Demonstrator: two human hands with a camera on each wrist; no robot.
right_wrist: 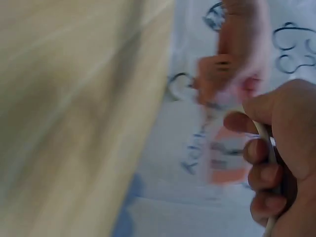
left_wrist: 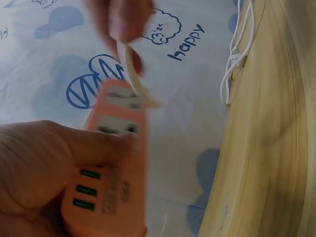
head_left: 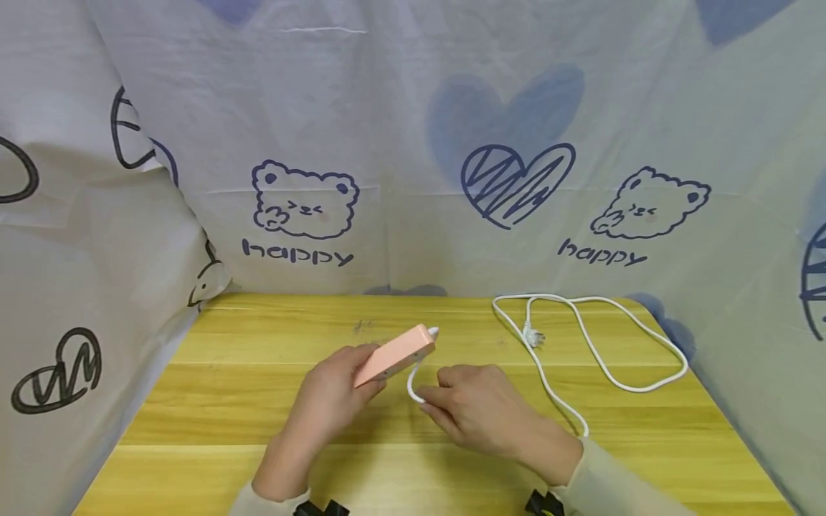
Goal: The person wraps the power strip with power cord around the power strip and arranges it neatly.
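In the head view my left hand [head_left: 332, 394] grips a pink power strip [head_left: 395, 355], held tilted above the table. Sockets and several USB ports show on the strip's face [left_wrist: 113, 190] in the left wrist view, with the thumb lying across it. A white cord [head_left: 413, 387] leaves the strip's far end and bends down to my right hand [head_left: 480, 408], which pinches it close to the strip. Curled fingers [right_wrist: 266, 173] of that hand wrap the cord in the right wrist view, where the strip is blurred.
The rest of the white cord [head_left: 603, 380] lies in loose loops at the table's back right, with its plug [head_left: 532, 335] among them. The yellow wooden table [head_left: 258, 337] meets a printed cloth [head_left: 400, 236] behind and at the sides.
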